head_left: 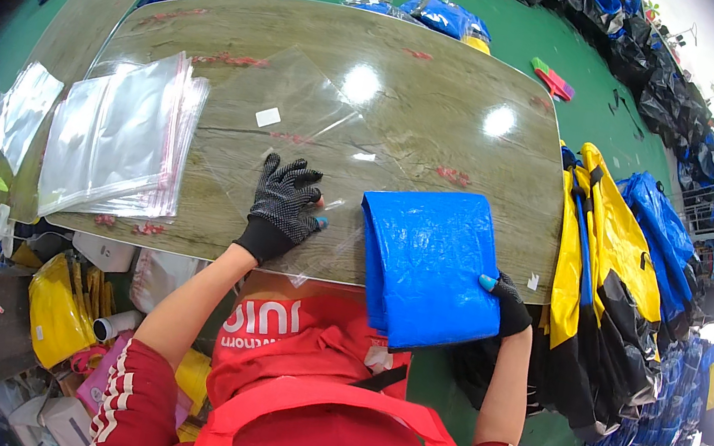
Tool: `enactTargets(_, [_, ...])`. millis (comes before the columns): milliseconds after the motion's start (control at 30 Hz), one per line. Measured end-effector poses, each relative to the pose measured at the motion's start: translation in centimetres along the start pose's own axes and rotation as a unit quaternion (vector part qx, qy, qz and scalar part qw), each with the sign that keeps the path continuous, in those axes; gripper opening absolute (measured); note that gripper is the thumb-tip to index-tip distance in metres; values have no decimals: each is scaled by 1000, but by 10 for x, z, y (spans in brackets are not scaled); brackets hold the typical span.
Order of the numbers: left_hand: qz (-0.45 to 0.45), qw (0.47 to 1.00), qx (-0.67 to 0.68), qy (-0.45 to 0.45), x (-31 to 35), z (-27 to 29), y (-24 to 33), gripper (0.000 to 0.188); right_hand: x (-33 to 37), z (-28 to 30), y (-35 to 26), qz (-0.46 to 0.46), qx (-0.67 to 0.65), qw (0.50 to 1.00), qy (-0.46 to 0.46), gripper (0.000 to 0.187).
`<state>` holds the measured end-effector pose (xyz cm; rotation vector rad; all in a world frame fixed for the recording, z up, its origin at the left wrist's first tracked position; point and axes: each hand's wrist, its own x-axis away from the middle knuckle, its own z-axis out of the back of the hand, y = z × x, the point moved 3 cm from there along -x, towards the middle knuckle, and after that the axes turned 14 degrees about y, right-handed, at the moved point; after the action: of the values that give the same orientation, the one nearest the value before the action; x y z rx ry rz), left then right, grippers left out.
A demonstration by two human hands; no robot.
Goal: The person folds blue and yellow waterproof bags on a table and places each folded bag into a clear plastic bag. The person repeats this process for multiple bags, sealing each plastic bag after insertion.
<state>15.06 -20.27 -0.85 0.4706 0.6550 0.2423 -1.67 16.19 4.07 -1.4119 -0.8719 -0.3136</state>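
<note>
Lying at the left of the wood-patterned counter [457, 79], a stack of clear bags [112, 135] sits roughly squared, probably so that single ones come away easily. Beside it, a lone clear bag [300, 110] is spread flat, hard to make out against the wood from where I'm standing, with a white slip [268, 117] showing on it. The left hand [287, 202], in a dotted black glove, rests palm down there, fingers apart and gripping nothing I can see; I'd say it steadies the slippery film. Right of that, the blue folded sheet [432, 254] hangs partly over the near edge. The right hand [506, 305] grips its right side, thumb on top, likely to keep the layers together. Farthest right, yellow-and-black garments [606, 255] hang in a heap alongside the counter.
</note>
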Motion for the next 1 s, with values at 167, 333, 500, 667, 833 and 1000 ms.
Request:
enactTargets(167, [16, 1000, 14, 21, 0, -8, -5, 10, -3, 4, 1, 38, -9, 997, -69, 67])
enactTargets(333, [158, 958, 236, -31, -7, 5, -9, 9, 15, -44, 13, -13, 44, 994, -100, 70])
enactTargets(500, [61, 970, 211, -107, -15, 45, 11, 8, 26, -111, 57, 223, 154, 957, -99, 61])
enactTargets(667, [-71, 974, 198, -85, -9, 75, 33, 8, -37, -109, 39, 109, -162, 980, -36, 39])
enactTargets(833, [-99, 991, 73, -52, 5, 77, 42, 21, -63, -140, 20, 90, 171, 944, -266, 35])
enactTargets(1000, [-81, 996, -1, -23, 20, 74, 40, 36, -25, -125, 17, 188, 106, 969, -123, 35])
